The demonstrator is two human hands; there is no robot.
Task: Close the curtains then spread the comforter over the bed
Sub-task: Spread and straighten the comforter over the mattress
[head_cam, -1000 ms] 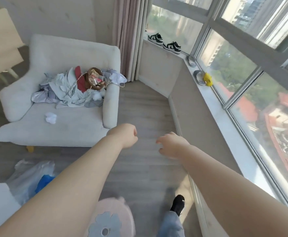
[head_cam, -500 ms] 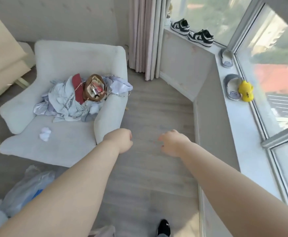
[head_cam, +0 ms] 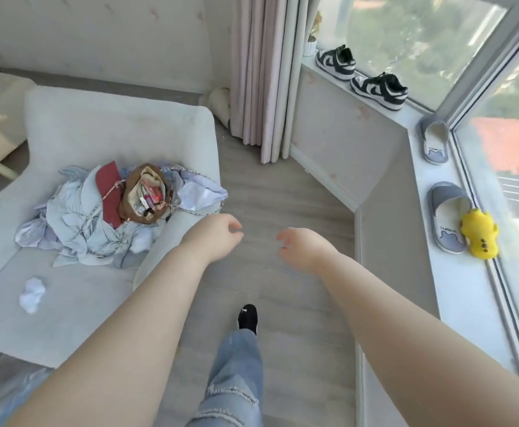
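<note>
Floor: pale grey wood-look plank floor, bare between armchair and window ledge.
Window: large glazed bay window along the right, uncovered; greenery and a red roof outside.
Armchair: white upholstered armchair at left, seat facing the camera.
Curtains: pale pink and cream pleated fabric curtains, gathered in a narrow bunch at the corner where wall meets window, hem reaching the floor just behind the armchair's right arm. Well apart from both hands.
Comforter: not in view; a cream edge at far left cannot be identified.
Ledge: white window ledge running below the glass.
Clothing heap: crumpled light blue garments on the seat, with a dark red flat item among them.
Leg: blue ripped-denim trouser leg with black shoe stepping forward on the floor.
Bag: brown open-topped bag with chain strap, resting on the heap, small items inside.
Sneakers: pair of black-and-white sneakers on the ledge, near the curtains.
Slippers: two grey-and-white slippers on the ledge, further right.
Left hand: over the floor beside the armchair's arm, fingers loosely curled, holding nothing.
Right hand: near the left, apart from it, fingers loosely curled, empty.
Toy: small yellow plush toy, touching the nearer slipper.
Wad: small white crumpled wad on the seat front.
</note>
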